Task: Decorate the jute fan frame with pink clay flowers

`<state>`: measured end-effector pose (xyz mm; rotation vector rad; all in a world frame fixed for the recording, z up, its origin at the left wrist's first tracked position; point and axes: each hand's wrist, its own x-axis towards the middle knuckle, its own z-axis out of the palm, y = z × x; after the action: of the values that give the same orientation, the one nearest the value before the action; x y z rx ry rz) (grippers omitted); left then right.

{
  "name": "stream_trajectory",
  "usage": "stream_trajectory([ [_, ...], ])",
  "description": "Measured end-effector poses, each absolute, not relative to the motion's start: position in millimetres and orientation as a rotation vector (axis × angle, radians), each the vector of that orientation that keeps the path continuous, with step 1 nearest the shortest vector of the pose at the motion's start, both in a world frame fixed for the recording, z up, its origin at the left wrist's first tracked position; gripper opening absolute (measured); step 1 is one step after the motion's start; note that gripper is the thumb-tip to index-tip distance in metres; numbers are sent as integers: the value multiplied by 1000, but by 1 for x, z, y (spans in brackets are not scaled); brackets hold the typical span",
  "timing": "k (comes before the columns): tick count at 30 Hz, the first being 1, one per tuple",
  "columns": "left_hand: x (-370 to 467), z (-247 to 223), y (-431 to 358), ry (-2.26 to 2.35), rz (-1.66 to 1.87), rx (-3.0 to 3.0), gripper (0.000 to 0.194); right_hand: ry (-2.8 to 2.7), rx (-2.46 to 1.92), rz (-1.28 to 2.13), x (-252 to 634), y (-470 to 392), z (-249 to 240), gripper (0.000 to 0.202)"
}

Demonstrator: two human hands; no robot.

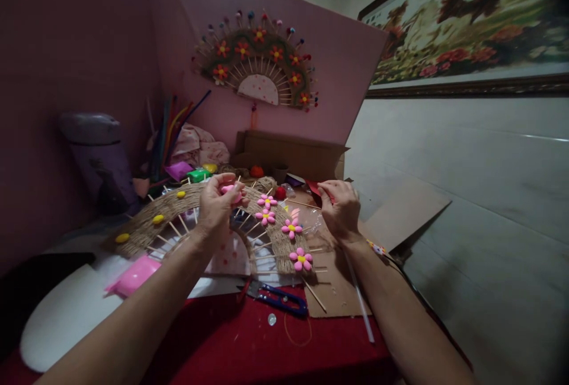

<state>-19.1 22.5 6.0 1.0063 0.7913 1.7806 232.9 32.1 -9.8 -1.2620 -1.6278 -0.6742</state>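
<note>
Pink lump (pixel 228 188) lies clasped inside left grip (pixel 216 205); state of right grip (pixel 341 206) unclear

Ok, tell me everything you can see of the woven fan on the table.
The woven fan is an arch of brown twine-like cord worked across thin pale sticks that poke past its edges. A pale half-round panel with reddish dots sits at its inner middle. Four pink flowers with yellow centres dot the right side; three yellow ovals, the left. It appears to lie flat, its right end over brown cardboard. The left hand partly hides it; touch is unclear.
</note>
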Motion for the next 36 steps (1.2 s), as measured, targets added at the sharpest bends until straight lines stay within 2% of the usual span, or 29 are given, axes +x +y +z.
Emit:
stream_trajectory([
  [3,-20,4,23,920,1891,1129,44,-1625,-1229,-691,230,29,-9,17],
  [8,-23,2,25,1016,1851,1130,32,-1626,-1198,-684,229,27,-10,18],
  [13,-26,0,33,893,1902,1080,29,-1619,-1167,-692,225,25,-9,17],
  [18,-16,1,22,667,1633,1108,43,-1649,-1016,-605,213,13,-4,15],
  [29,-1,-3,0,581,1175,1268,34,-1919,-690,-189,181,-17,-1,31],
  [32,0,-5,1,561,1137,1304,27,-2024,-636,-121,179,-16,-2,31],
  [36,0,-6,0,555,1101,1324,24,-2056,-579,-118,176,-14,-4,20],
])
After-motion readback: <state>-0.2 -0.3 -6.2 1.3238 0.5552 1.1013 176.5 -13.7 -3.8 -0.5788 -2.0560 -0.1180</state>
